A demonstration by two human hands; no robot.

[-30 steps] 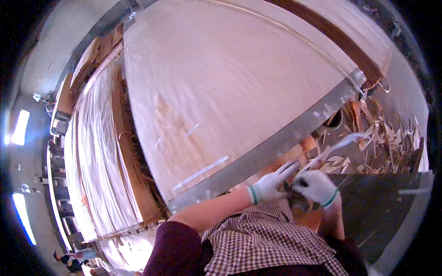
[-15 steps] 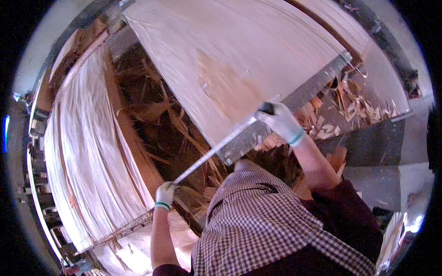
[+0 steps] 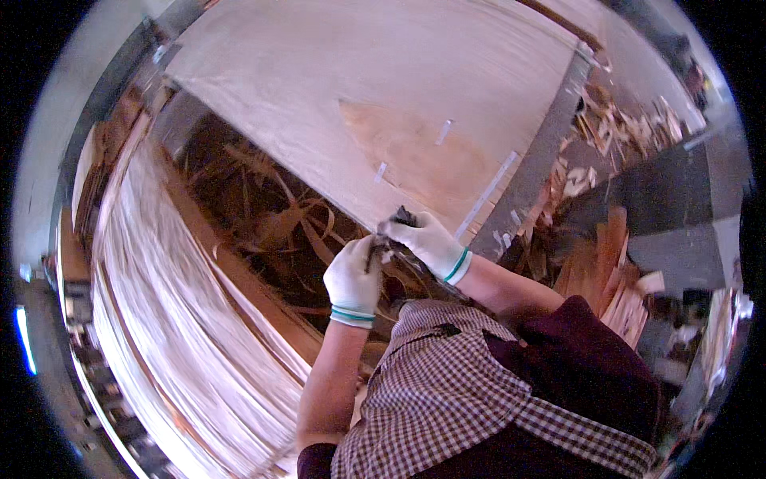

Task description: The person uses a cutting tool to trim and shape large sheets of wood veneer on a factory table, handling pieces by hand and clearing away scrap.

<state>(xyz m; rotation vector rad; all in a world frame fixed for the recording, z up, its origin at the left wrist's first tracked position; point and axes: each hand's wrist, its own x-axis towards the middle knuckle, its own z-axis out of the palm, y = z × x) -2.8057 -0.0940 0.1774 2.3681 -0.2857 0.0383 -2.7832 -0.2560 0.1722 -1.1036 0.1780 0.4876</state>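
Note:
My gloved right hand [image 3: 432, 246] is closed on a small black tool [image 3: 404, 216] whose exact kind I cannot make out. Close against it, at the near corner of a pale veneer sheet [image 3: 319, 72], my gloved left hand [image 3: 353, 279] has its fingers pinched together; what they hold is hidden. A tan patch [image 3: 407, 148] shows on the sheet. One long white tape strip [image 3: 488, 195] lies along the sheet's near right edge. Two short pieces, an upper tape piece [image 3: 444, 132] and a lower tape piece [image 3: 381, 172], stick on the patch's borders.
At the left rises a stack of pale veneer sheets [image 3: 175, 303] with a brown edge. Loose veneer strips [image 3: 279, 215] fill the dark gap between stack and sheet. Wood scraps [image 3: 610, 128] lie at the right on a grey surface [image 3: 666, 184].
The tape strip stretched between my hands now lies on the sheet. Both hands have come together at the near corner, the left moving right and up, the right moving left and down.

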